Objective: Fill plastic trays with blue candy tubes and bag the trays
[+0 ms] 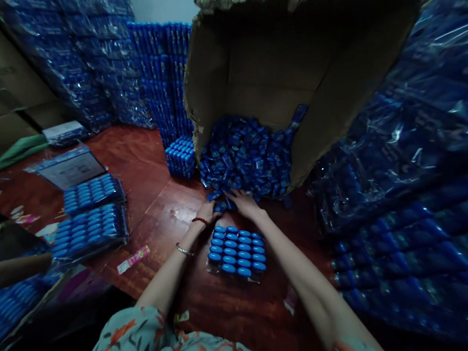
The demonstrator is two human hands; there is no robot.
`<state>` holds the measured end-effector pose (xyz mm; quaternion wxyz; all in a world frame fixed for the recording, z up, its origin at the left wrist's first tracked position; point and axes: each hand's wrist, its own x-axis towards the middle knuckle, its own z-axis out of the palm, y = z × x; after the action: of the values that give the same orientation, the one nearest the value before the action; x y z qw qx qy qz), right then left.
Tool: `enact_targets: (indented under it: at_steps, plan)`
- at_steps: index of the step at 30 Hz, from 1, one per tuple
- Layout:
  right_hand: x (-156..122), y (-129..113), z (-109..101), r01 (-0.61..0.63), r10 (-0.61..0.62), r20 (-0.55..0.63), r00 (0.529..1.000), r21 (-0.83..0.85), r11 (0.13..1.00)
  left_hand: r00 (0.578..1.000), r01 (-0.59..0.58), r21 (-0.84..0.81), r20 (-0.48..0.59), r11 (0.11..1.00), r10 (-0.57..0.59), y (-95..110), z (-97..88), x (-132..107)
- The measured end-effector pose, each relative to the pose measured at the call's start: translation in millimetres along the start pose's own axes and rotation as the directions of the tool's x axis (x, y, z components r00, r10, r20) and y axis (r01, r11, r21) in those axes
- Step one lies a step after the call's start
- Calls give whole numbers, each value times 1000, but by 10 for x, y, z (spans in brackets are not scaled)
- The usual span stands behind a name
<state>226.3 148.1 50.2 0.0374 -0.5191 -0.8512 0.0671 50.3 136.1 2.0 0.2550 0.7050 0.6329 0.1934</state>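
Observation:
Small blue plastic containers lie in a loose heap at the mouth of a large tipped cardboard box. My left hand, with bracelets on its wrist, is beside a few containers at the heap's front edge; its fingers are dim and partly hidden. From the right, my right hand reaches onto the same edge, its fingers stretched out and apart over the containers. Several blue containers lie between the two hands. Closer to my body, a block of blue containers stands in neat rows on the reddish-brown surface.
Wrapped blue packs lie at left, near another person's forearm. A stack of blue containers rises left of the box. Plastic-wrapped packs crowd the right side. A pink wrapper strip lies on the surface.

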Motion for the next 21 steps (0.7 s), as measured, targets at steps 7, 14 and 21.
enact_targets:
  at_steps: [7,14,21]
  plan:
    - [-180,102,153,54,-49,-38,998,141,989,994,13,-99,-109,995,-24,-482,-136,-840]
    - [-1309,424,-232,-103,318,-184,930,700,706,960,169,-551,-95,817,-262,-436,-370,-1999]
    - [-2402,-92,44,-348,465,208,860,906,240,976,180,-629,17,756,-218,-114,-118,-2177]
